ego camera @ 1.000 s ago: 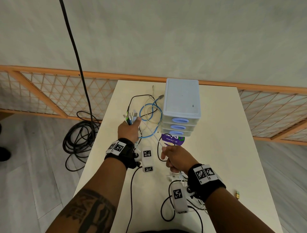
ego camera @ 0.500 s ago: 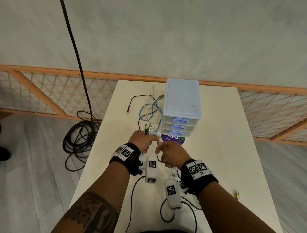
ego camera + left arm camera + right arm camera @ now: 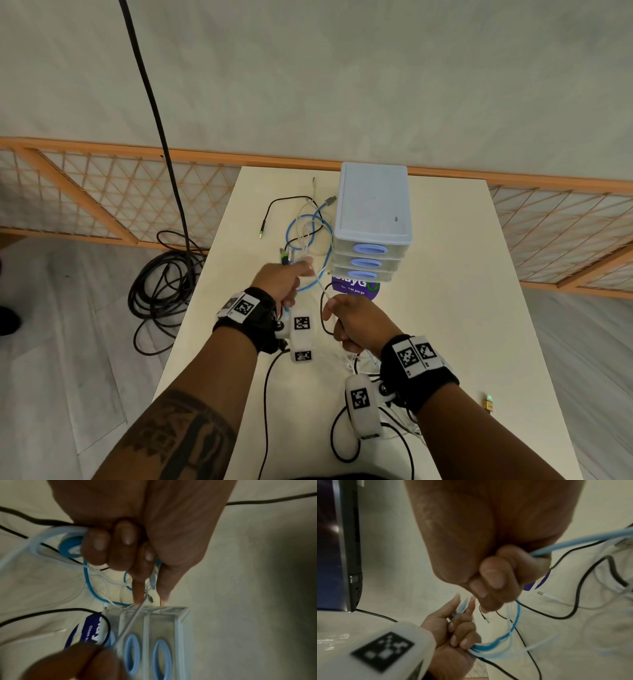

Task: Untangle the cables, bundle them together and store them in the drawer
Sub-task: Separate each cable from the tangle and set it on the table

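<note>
Blue, white and black cables (image 3: 310, 236) lie tangled on the cream table (image 3: 445, 308), left of a pale blue three-drawer unit (image 3: 371, 222) whose drawers are all closed. My left hand (image 3: 284, 279) grips a bunch of cable ends (image 3: 153, 580), with plugs sticking out past the fingers (image 3: 120, 547). My right hand (image 3: 352, 318) sits just right of it, gripping cable strands including a blue one (image 3: 573, 545); a thin white cable (image 3: 320, 282) runs taut between the two hands.
A purple sticker (image 3: 356, 286) lies in front of the drawer unit. Black cable loops (image 3: 342, 442) trail near the table's front edge. A small gold-and-green object (image 3: 489, 402) sits at the right edge. Coiled black cable (image 3: 161, 284) lies on the floor, left.
The left hand came down and right from the table's left side, bringing the cable ends toward the right hand. The two then drew slightly apart, stretching the white cable between them.
</note>
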{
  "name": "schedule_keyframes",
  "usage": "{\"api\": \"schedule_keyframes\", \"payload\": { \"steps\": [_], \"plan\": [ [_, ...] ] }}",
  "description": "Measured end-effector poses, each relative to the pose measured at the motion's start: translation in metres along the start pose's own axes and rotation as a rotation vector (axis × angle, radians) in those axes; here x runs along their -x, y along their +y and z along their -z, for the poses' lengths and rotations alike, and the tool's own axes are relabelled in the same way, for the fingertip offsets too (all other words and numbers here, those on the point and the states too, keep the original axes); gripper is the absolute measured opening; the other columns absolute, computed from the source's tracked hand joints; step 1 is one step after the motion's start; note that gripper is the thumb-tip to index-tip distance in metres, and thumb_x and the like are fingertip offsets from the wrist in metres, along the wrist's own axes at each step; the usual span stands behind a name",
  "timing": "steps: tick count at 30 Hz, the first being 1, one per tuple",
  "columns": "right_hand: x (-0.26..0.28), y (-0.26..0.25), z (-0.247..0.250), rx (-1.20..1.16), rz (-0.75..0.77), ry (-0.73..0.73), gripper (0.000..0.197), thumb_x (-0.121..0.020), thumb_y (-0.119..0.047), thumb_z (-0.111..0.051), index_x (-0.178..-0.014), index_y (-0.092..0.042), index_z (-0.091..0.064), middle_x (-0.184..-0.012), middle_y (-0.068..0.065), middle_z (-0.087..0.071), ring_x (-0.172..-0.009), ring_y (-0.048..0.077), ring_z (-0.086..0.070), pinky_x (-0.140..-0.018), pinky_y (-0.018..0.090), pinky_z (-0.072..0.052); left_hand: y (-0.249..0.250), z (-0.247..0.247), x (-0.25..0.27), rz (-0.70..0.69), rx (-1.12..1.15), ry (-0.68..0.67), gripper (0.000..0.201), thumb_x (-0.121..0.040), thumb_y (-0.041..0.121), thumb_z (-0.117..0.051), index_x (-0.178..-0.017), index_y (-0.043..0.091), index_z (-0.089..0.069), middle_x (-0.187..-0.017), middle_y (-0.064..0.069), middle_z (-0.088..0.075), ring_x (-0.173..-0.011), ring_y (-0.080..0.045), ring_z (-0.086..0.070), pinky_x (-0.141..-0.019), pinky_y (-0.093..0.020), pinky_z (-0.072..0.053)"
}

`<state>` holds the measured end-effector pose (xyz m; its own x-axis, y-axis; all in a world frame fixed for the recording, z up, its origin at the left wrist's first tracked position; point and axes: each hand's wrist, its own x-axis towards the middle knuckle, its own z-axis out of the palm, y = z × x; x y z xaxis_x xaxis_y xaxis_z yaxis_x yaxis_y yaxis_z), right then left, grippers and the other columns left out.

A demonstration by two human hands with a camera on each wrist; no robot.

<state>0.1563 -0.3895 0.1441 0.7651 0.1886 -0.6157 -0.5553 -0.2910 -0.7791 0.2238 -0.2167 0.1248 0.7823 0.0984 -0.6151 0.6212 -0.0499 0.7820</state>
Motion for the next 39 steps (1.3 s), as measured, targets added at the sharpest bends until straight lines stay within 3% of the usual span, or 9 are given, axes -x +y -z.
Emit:
{"api": "schedule_keyframes", "payload": {
  "steps": [2, 5, 9, 13, 21, 24, 27, 32, 39],
  "plan": [
    [-0.002, -0.004, 0.000, 0.020, 0.008, -0.006, 0.023, -0.095, 0.001, -0.042, -0.091, -0.006, -0.063, -0.045, 0.002, -0.048, -0.036, 0.016, -0.032, -0.042, 0.021, -0.024, -0.005, -0.009, 0.012, 0.006, -0.117, -0.136, 0.039, -0.085, 0.041, -0.078, -0.082, 0.003, -0.072, -0.045, 0.006, -0.032, -0.041, -0.015, -0.027, -0.043, -0.026, -0.025],
    [-0.004, -0.007, 0.000, 0.032, 0.006, -0.007, 0.024, -0.098, -0.001, -0.042, -0.093, -0.006, -0.065, -0.043, -0.001, -0.049, -0.034, 0.015, -0.033, -0.040, 0.020, -0.025, -0.009, -0.015, 0.018, -0.056, -0.216, -0.132, 0.035, -0.082, 0.033, -0.082, -0.071, 0.009, -0.059, -0.046, 0.001, -0.038, -0.040, -0.018, -0.031, -0.044, -0.026, -0.028],
    [-0.001, -0.003, 0.003, -0.052, -0.015, 0.036, 0.030, -0.102, -0.022, -0.045, -0.086, -0.009, -0.068, -0.050, 0.003, -0.048, -0.037, 0.014, -0.033, -0.041, 0.019, -0.023, 0.000, -0.010, 0.012, -0.113, -0.166, 0.106, 0.031, -0.082, 0.033, -0.082, -0.076, 0.009, -0.065, -0.051, -0.001, -0.043, -0.041, -0.017, -0.033, -0.041, -0.023, -0.029],
    [0.002, 0.002, 0.012, -0.055, -0.023, 0.025, 0.029, -0.099, -0.016, -0.043, -0.084, -0.011, -0.067, -0.051, 0.000, -0.047, -0.040, 0.017, -0.035, -0.042, 0.020, -0.024, 0.008, 0.010, -0.003, -0.122, -0.020, 0.320, 0.035, -0.085, 0.039, -0.080, -0.077, 0.007, -0.069, -0.044, 0.002, -0.043, -0.034, -0.016, -0.035, -0.043, -0.025, -0.034],
    [-0.003, -0.008, 0.010, -0.149, -0.018, 0.014, 0.028, -0.101, -0.018, -0.042, -0.089, -0.009, -0.066, -0.054, 0.000, -0.041, -0.039, 0.013, -0.030, -0.043, 0.019, -0.022, -0.004, -0.006, 0.012, -0.087, -0.139, -0.032, 0.035, -0.088, 0.036, -0.077, -0.092, 0.002, -0.078, -0.050, 0.002, -0.038, -0.042, -0.017, -0.029, -0.043, -0.025, -0.029],
    [-0.004, -0.008, 0.008, -0.170, 0.013, -0.017, 0.026, -0.101, -0.014, -0.039, -0.093, -0.010, -0.064, -0.057, 0.001, -0.044, -0.043, 0.014, -0.033, -0.044, 0.022, -0.023, 0.000, -0.004, 0.005, -0.139, -0.120, 0.125, 0.032, -0.088, 0.031, -0.077, -0.092, -0.001, -0.077, -0.047, 0.002, -0.040, -0.041, -0.018, -0.031, -0.044, -0.024, -0.029],
    [-0.004, -0.001, 0.012, -0.108, 0.056, 0.005, 0.027, -0.104, -0.019, -0.045, -0.090, -0.010, -0.066, -0.054, 0.000, -0.054, -0.042, 0.015, -0.040, -0.046, 0.025, -0.029, 0.006, 0.010, -0.002, -0.167, -0.108, 0.259, 0.030, -0.087, 0.032, -0.078, -0.077, 0.005, -0.072, -0.039, 0.005, -0.044, -0.041, -0.020, -0.039, -0.048, -0.026, -0.034],
    [-0.005, -0.002, 0.014, 0.043, 0.047, 0.012, 0.030, -0.103, -0.023, -0.053, -0.083, -0.009, -0.069, -0.052, 0.001, -0.057, -0.040, 0.013, -0.043, -0.045, 0.020, -0.035, 0.005, 0.011, -0.001, -0.161, -0.128, 0.211, 0.037, -0.094, 0.040, -0.069, -0.076, 0.008, -0.075, -0.046, 0.000, -0.044, -0.040, -0.020, -0.038, -0.045, -0.025, -0.035],
    [-0.020, -0.029, 0.002, -0.130, -0.054, 0.142, 0.027, -0.098, -0.011, -0.048, -0.072, -0.007, -0.054, -0.043, -0.004, -0.049, -0.028, 0.004, -0.037, -0.034, 0.013, -0.027, -0.004, 0.013, -0.002, -0.108, -0.047, 0.363, 0.049, -0.092, 0.045, -0.066, -0.056, 0.012, -0.059, -0.044, 0.001, -0.045, -0.048, -0.024, -0.041, -0.061, -0.033, -0.035]
  ]
}}
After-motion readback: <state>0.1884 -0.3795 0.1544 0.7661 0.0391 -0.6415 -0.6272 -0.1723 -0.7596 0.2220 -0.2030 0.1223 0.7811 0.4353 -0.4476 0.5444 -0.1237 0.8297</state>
